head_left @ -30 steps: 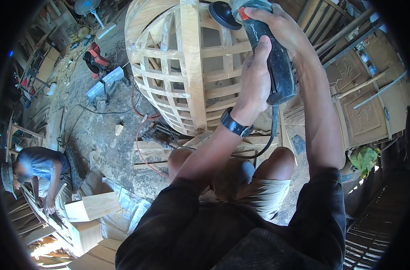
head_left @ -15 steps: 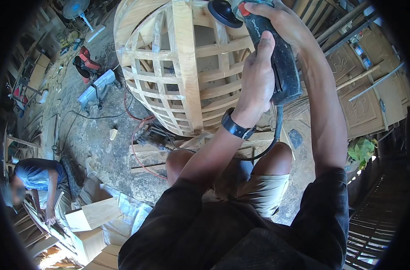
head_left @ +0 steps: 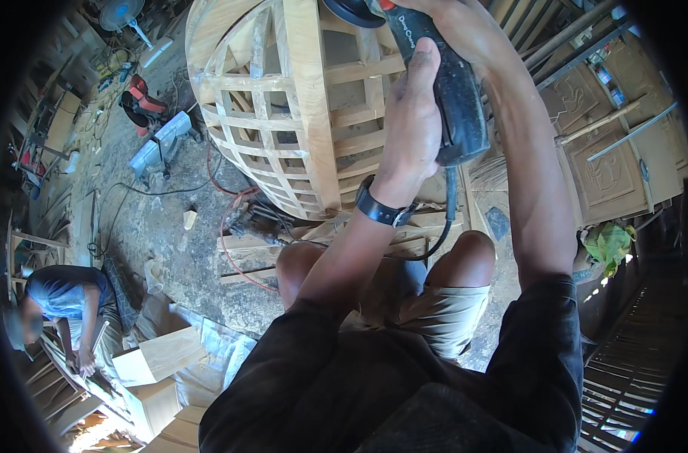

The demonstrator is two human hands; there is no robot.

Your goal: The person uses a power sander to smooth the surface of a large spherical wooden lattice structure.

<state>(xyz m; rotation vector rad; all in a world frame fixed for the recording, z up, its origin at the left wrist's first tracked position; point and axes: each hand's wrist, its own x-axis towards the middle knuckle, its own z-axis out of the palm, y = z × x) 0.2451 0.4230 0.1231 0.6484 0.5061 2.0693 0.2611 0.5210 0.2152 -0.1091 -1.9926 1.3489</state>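
A dark angle grinder (head_left: 462,113) with a round black disc (head_left: 353,10) is in both my hands at the top of the view. My left hand (head_left: 413,113), with a black watch on its wrist, is wrapped round the rear of the body, thumb along its top. Toward the head of the tool, my right hand (head_left: 465,32) is closed round it; the upper edge cuts off part of that hand. The disc is beside the upper part of a curved, slatted wooden frame (head_left: 312,113). Whether it touches the wood, I cannot tell. A cord (head_left: 450,200) hangs from the grinder's rear.
At the lower left a co-worker (head_left: 68,294) bends over wood beside pale boxes (head_left: 163,355). A red hose (head_left: 223,241) and black cables cross the floor near a grey machine (head_left: 161,147). Carved door panels (head_left: 608,158) lean at the right; a fan (head_left: 123,13) stands at the far left.
Both hands and the grinder have shifted left and slightly upward, bringing the disc further over the frame's top. The view has also moved a little.
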